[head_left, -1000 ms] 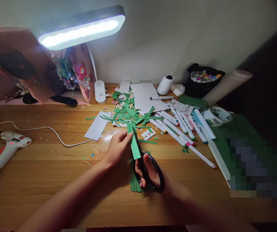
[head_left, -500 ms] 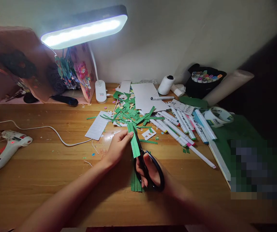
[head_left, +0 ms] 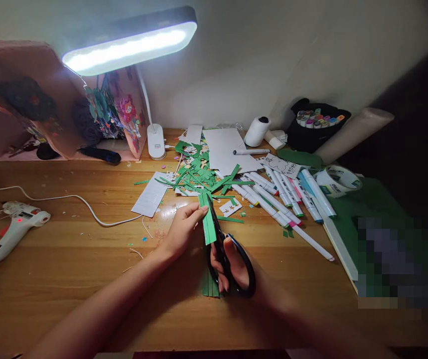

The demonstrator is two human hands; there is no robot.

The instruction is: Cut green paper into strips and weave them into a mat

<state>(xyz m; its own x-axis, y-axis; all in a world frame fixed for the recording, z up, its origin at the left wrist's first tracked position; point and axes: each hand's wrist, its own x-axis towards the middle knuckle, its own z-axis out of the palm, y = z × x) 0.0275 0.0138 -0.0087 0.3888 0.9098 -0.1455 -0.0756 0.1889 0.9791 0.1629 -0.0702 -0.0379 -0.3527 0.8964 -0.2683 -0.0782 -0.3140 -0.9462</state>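
Observation:
Between thumb and fingers, my left hand (head_left: 188, 223) pinches a narrow green paper strip (head_left: 208, 227) marked with a lengthwise line. My right hand (head_left: 234, 264) is wrapped round the handles of black scissors (head_left: 250, 271). Their blades point away from me and lie along the right edge of the strip. Beneath my right hand, a second green piece with lengthwise lines (head_left: 211, 289) lies on the table, partly covered by the hand and scissors. Just beyond the blade tips is a heap of green paper scraps (head_left: 199, 174).
Several markers (head_left: 273, 199) lie scattered at right, near a roll of tape (head_left: 337, 180) and a black marker case (head_left: 316, 132). A glue gun (head_left: 14, 232) with its cord rests at left. A lit lamp (head_left: 131, 47) hangs over the back, beside a pink box (head_left: 19, 99).
The scissor blades look more closed along the strip, and the strip's right side appears narrower. Both hands have hardly moved.

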